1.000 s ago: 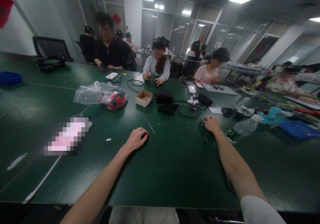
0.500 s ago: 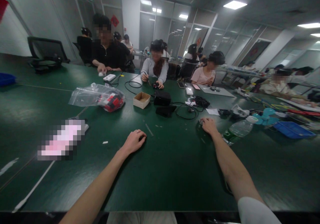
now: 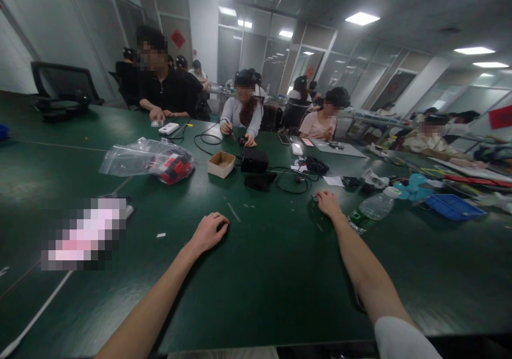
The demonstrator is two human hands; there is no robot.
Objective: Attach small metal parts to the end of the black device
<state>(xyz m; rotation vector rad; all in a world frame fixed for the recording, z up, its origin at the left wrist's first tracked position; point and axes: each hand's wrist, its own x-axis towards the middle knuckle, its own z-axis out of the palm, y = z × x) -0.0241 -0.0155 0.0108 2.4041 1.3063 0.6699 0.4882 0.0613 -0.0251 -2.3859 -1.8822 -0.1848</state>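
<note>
My left hand rests palm down on the green table, with a ring on one finger. Its fingers are loosely bent, the thumb lies a little apart, and nothing shows in it. Farther right, my right hand has its fingertips closed on a small greyish object at the tabletop; most of it is hidden, so its kind cannot be told. A clear plastic bottle with a green label lies tilted just right of that hand. Left of my left hand is a small white scrap.
Ahead stand an open cardboard box, a black case and a coiled black cable. A plastic bag with red and black contents lies left. A blue tray sits right. Several people work across the table.
The whole view has shifted slightly, so things appear a little farther left and the far room lower. Both hands stay in about the same place on the table.
</note>
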